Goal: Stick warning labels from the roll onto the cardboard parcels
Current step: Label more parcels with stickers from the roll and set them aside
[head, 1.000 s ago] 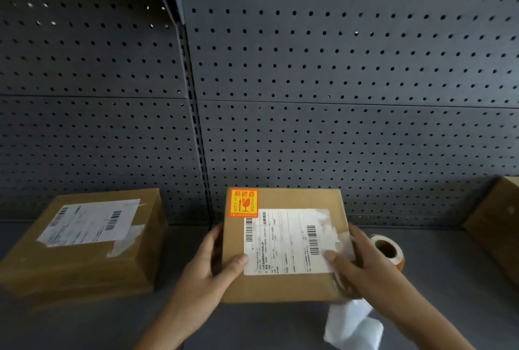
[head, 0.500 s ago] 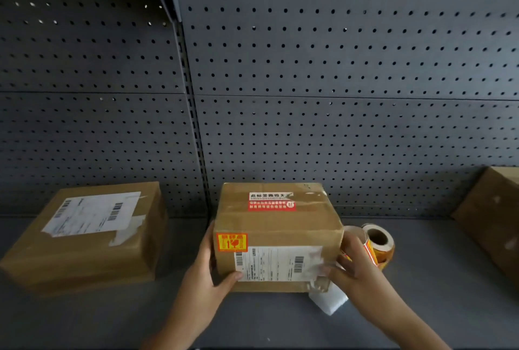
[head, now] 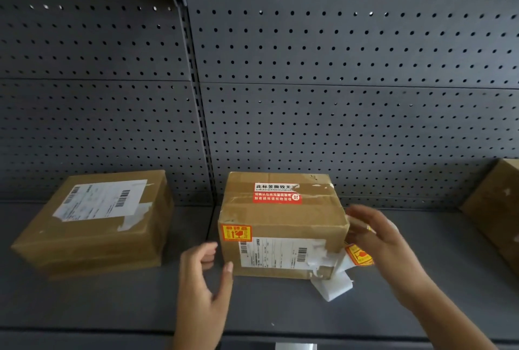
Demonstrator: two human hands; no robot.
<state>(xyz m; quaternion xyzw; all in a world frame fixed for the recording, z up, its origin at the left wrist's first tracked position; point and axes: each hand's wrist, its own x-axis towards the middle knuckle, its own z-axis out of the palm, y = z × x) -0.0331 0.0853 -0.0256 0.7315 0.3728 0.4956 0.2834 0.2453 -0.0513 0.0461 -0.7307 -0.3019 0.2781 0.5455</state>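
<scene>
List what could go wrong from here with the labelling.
The white backing strip lies loose against the middle parcel; lifting the label roll might snag or tear it.
The middle parcel already bears an orange warning label, while the left parcel shows none; a duplicate may land here.
The right hand is blurred, so a rushed grab may knock the roll.

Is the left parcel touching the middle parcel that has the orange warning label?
Apart. The head view shows a bare strip of grey shelf between the left parcel and the middle parcel.
</scene>
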